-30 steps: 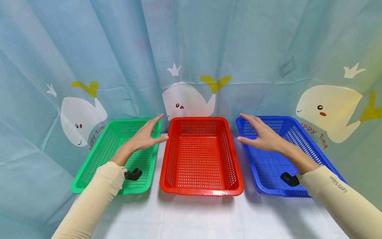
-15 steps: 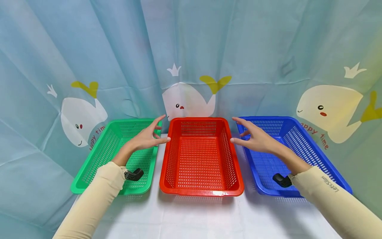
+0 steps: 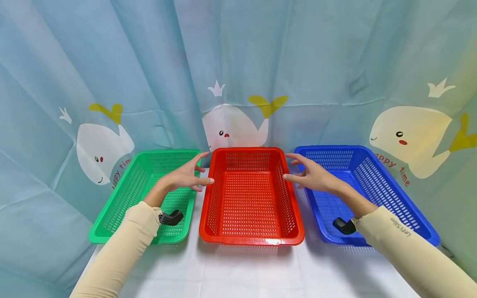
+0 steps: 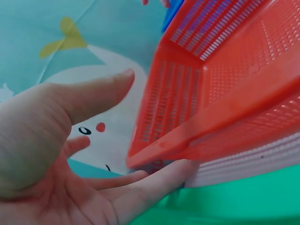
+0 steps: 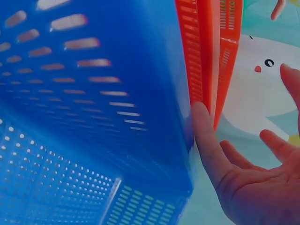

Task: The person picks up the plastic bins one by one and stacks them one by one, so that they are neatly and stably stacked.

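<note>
As I follow from my remote station, a person's left hand (image 3: 182,176) and right hand (image 3: 316,176) flank a red basket (image 3: 251,240) standing in the middle of a row on a white tablecloth (image 3: 246,273), with a green basket (image 3: 128,192) to its left and a blue basket (image 3: 384,188) to its right. Both hands are spread wide, thumbs well apart from gently bent fingers, and neither has hold of anything. Seen from the head, the left thumb overlaps the red basket's left rim, its fingers over the gap beside the green basket; the right hand mirrors it at the opposite rim, beside the blue one. Whether any fingertip actually touches the plastic I cannot tell, even in the wrist views. Behind the row hangs a pale blue curtain (image 3: 238,49) printed with white whales. By my reading, the step in hand is the reach for the red basket, at the point just short of a grip. Next, I judge, the move calls for both hands to close together on the side rims, thumbs inside and fingers outside, pressing evenly so the basket does not tip, and keeping the fingers clear of its neighbours' rims in those narrow gaps.
</note>
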The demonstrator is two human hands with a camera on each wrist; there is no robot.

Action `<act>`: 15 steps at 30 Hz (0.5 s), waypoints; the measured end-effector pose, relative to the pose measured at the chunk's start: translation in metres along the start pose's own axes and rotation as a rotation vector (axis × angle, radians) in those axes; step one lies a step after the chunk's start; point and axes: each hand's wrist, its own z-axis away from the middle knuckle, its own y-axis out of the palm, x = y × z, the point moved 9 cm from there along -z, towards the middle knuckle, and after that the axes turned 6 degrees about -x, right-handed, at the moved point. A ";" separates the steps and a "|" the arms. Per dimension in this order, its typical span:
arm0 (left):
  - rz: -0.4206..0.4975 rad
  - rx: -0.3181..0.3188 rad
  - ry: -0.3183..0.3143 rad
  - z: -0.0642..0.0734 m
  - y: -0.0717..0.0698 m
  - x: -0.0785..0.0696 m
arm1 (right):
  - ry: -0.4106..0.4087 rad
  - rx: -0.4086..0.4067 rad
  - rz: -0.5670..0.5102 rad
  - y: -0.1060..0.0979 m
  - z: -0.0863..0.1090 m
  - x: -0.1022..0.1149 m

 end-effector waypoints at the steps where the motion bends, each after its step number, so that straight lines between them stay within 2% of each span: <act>1: 0.012 0.004 -0.011 0.000 0.001 0.001 | 0.010 0.005 -0.015 0.001 0.000 -0.002; 8: 0.136 0.022 -0.081 -0.004 0.011 0.007 | 0.070 0.072 -0.086 0.010 -0.002 -0.009; 15: 0.191 0.023 -0.088 -0.006 0.014 0.013 | 0.124 0.127 -0.138 0.013 -0.001 -0.013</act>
